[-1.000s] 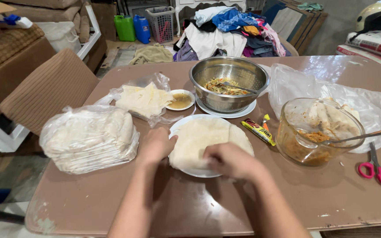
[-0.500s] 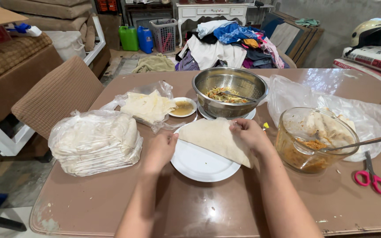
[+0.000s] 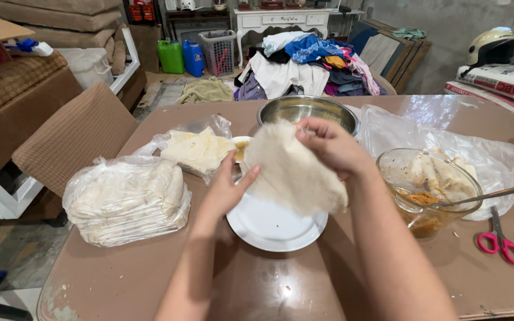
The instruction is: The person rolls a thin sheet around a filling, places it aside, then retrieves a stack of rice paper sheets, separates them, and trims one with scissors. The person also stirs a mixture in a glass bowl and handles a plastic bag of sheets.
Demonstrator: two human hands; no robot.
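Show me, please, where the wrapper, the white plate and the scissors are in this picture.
wrapper [image 3: 292, 172]: head view, middle of the lifted sheet.
white plate [image 3: 269, 229]: head view, bare centre under the wrapper.
scissors [image 3: 502, 242]: head view, pink handles near the table's right edge.
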